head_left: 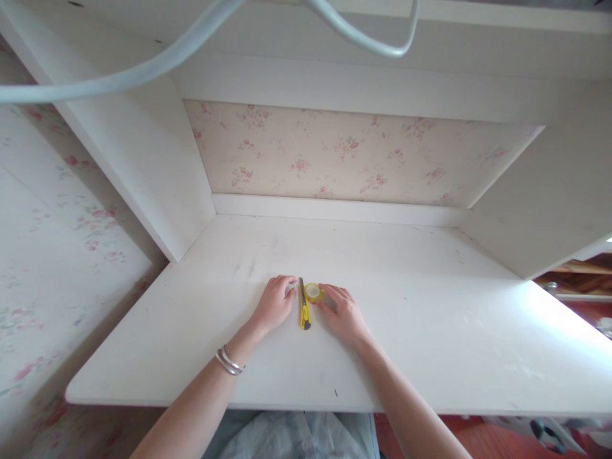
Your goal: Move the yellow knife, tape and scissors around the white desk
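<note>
A yellow utility knife lies on the white desk, its blade end pointing away from me. Beside its far end sits a small yellow roll of tape. My left hand rests palm down just left of the knife, fingers loosely curled near its tip; whether something small is under the fingertips I cannot tell. My right hand lies on the desk right of the knife, fingertips touching the tape roll. A silver bracelet is on my left wrist.
White side panels wall in the desk left and right, with a floral back panel behind and a shelf overhead. A pale cable hangs across the top of the view. Floral wallpaper lies to the left, red floor to the right.
</note>
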Action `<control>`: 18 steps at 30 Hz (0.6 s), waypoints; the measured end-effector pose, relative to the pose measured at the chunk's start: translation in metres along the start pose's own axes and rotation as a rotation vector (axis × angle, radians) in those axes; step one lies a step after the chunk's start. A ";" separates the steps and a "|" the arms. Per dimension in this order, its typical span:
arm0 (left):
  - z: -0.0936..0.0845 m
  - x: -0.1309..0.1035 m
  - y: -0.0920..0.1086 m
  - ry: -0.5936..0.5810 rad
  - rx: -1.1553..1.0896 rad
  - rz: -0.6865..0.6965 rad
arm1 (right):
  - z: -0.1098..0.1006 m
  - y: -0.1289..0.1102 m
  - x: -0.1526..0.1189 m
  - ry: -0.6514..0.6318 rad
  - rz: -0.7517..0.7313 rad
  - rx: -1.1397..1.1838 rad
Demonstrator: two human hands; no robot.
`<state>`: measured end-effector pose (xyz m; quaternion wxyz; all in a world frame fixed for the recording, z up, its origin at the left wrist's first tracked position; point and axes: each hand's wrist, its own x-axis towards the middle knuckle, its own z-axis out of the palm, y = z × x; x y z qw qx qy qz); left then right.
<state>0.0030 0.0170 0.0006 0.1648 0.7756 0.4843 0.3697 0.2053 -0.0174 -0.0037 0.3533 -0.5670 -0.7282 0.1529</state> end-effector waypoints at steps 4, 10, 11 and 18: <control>0.000 0.001 0.003 -0.016 0.016 0.000 | 0.001 -0.002 0.002 -0.019 -0.016 -0.044; -0.005 -0.002 0.016 -0.030 0.123 -0.083 | 0.004 -0.007 0.008 -0.029 0.028 -0.123; -0.006 -0.004 0.019 -0.048 0.135 -0.101 | 0.004 -0.006 0.008 -0.025 0.024 -0.110; -0.008 -0.012 0.029 -0.188 0.226 -0.074 | 0.000 0.008 0.006 -0.012 -0.071 0.032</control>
